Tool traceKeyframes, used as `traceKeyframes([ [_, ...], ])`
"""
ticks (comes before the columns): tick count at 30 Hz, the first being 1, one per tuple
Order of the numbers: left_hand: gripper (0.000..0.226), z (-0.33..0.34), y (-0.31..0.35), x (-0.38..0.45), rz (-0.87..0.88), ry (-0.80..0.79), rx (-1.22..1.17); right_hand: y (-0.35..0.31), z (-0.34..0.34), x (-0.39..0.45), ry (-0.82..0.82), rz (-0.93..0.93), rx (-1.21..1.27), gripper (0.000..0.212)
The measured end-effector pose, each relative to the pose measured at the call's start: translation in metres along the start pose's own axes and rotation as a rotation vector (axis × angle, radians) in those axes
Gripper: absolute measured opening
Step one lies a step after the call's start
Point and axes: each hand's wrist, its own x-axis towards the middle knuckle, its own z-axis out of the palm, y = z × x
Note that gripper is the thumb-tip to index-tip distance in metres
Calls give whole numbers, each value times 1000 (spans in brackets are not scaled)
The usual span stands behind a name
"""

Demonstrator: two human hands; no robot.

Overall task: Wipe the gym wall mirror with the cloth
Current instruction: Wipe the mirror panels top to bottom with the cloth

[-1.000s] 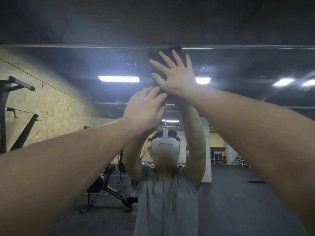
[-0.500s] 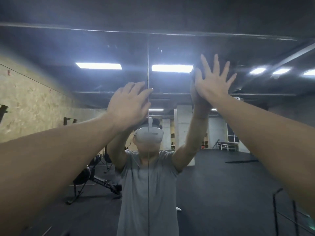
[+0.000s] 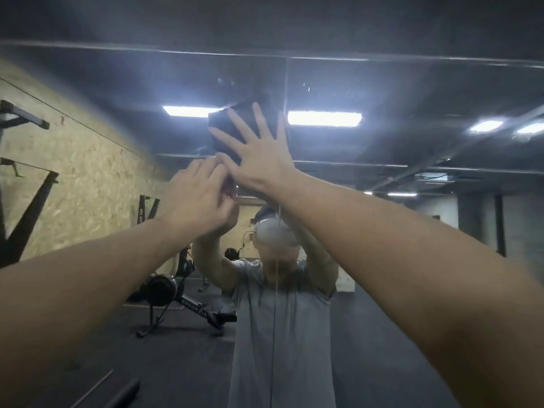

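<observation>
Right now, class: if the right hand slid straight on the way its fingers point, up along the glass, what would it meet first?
The right hand presses the dark cloth flat on the mirror, fingers pointing up. Beyond the cloth lies bare glass, then probably the mirror's top edge; depth is hard to judge.

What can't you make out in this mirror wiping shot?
- Cloth, head view: mostly hidden behind the right hand.
- Left hand fingertips: overlapped by the right hand, contact with the cloth unclear.
- Smears on the mirror: dim, blurred.
- Dark object at the bottom edge: cut off.
</observation>
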Motion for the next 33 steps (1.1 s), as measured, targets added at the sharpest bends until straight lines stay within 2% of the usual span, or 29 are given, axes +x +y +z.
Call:
traceKeyframes([
  [2,32,0,0,-4,25,9,8,2,0,-8,-8,-66,-8,56],
  [5,34,3,16,-2,47,29,3,22,-2,-29,-9,-49,-8,53],
  [9,39,4,57,12,55,-10,-47,76,-4,-69,23,119,5,55],
  [13,32,7,95,28,85,-37,-81,151,-9,-117,10,324,37,56],
  [20,26,12,136,36,87,-87,-63,229,-13,-183,18,493,63,58],
  [24,38,10,134,23,51,-124,-85,235,-8,-198,55,522,82,58],
  [27,43,9,115,6,27,-109,-18,225,-2,-195,72,577,120,58],
  [30,50,8,83,-10,-65,-139,32,200,1,-185,72,646,139,58],
  [33,59,9,48,-20,-102,-209,88,152,4,-163,71,579,129,60],
])
